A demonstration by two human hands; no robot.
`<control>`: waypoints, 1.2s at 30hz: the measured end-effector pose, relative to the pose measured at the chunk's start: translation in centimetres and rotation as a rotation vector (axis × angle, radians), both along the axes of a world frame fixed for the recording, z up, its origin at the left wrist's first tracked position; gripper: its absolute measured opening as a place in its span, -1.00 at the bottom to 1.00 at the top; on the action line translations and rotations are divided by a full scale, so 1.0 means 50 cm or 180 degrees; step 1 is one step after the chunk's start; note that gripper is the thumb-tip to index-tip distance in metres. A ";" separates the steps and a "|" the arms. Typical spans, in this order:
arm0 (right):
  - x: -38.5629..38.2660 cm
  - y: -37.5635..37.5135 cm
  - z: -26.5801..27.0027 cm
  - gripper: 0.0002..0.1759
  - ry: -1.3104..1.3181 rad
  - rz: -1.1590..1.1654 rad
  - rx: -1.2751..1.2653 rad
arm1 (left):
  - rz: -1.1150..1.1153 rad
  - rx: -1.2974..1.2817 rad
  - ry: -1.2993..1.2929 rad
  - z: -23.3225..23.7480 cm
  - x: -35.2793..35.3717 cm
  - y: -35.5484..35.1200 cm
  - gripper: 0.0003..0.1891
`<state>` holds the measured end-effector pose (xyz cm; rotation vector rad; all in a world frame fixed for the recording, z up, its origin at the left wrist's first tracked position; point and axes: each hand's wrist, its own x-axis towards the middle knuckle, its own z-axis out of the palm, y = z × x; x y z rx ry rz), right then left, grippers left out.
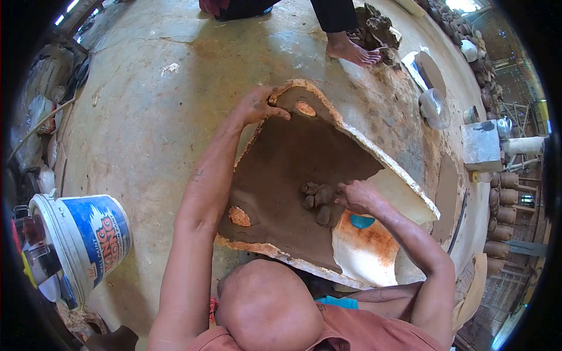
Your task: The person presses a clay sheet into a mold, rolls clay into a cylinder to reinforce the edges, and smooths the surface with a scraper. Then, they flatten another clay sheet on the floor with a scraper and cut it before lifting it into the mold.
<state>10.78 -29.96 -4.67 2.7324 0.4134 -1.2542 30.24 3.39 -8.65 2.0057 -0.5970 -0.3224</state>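
A large hollow mould [389, 153] with a rough pale rim lies tilted in front of me. Brown clay [275, 158] lines much of its inside; its lower right wall is bare, white and rust-stained. My left hand [257, 105] is closed over the upper left rim, thumb on the inside. Several clay lumps [316, 196] sit together on the lining. Just right of them, my right hand [360, 196] is closed with fingers curled, close to the edge of the clay lining. Whatever its fingertips hold, if anything, is hidden.
A paint bucket [93, 237] with things on top stands at left. Another person's bare foot [351, 50] rests beside a heap of clay [377, 29] at the top. A clear plastic bag [434, 108], a grey block [481, 143] and several brown pots [504, 213] are at right.
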 end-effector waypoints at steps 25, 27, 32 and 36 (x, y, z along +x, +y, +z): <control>-0.077 0.069 -0.092 0.06 -0.0983 0.0639 0.1240 | 0.0142 0.0066 -0.0346 -0.020 0.002 -0.013 0.05; -0.079 0.068 -0.075 0.06 -0.0922 0.0719 0.1197 | 0.0091 -0.0068 -0.0379 -0.029 0.003 -0.013 0.06; -0.080 0.062 -0.070 0.01 -0.0782 0.0815 0.1028 | 0.0190 0.0026 -0.0483 -0.032 0.003 -0.014 0.08; -0.086 0.050 -0.077 -0.11 -0.1012 0.0766 0.1183 | 0.0099 -0.0278 0.0232 0.041 -0.029 -0.026 0.10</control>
